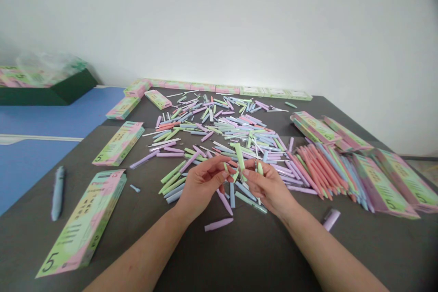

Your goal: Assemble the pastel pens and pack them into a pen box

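Note:
Both hands meet at the middle, above the near side of a heap of loose pen parts (219,123) in purple, green, blue and coral. My left hand (207,182) is closed in a pinch on a small light green pen part (226,167). Between the thumb and fingers of my right hand (267,185) a light green pen barrel (240,157) stands nearly upright. Another green piece (260,169) shows at the right hand's fingers. Just below the hands lie a purple pen part (219,224) and a clear green-tinted cap piece (251,202).
Assembled-looking coral pens (318,171) lie in a row at right, beside packed boxes (385,185). Pink-green boxes (80,223) line the left and back edges. A blue pen (58,194) lies far left. A green tray (73,86) stands on a blue table (92,105).

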`<state>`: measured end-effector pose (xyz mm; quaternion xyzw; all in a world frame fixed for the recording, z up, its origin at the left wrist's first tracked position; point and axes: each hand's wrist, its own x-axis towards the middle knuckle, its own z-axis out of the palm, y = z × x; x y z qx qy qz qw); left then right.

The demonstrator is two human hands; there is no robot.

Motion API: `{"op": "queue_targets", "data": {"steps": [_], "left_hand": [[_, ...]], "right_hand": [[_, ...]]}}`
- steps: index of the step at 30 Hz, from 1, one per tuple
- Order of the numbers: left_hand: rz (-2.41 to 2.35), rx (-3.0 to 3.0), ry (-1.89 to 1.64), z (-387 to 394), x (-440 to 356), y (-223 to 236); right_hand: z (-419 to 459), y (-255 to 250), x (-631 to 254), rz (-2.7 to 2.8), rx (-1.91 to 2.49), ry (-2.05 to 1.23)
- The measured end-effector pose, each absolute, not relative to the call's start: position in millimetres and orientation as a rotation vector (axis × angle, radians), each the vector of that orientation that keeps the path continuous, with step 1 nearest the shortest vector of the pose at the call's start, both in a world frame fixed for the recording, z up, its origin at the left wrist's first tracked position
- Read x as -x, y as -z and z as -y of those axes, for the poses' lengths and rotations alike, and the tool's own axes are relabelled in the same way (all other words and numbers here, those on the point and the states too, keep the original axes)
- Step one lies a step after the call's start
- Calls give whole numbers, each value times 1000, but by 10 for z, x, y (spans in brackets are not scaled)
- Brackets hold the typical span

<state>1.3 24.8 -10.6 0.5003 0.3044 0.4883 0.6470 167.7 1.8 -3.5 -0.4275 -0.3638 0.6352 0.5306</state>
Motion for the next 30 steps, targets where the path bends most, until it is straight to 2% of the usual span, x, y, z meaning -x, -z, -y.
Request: {"op": "queue_targets", "data": {"steps": [10,20,30], "left_hand": [[-617,-978,-1104,-265,-32,78],[-631,-972,-1080,-286,-32,157],[-739,-924,-1131,-286,-54,91]], "right_hand": [[-1,35,-1704,677,922,-1699],[37,6,-1740,744,804,-1871],[78,-44,-1681,755,838,-1804]]}}
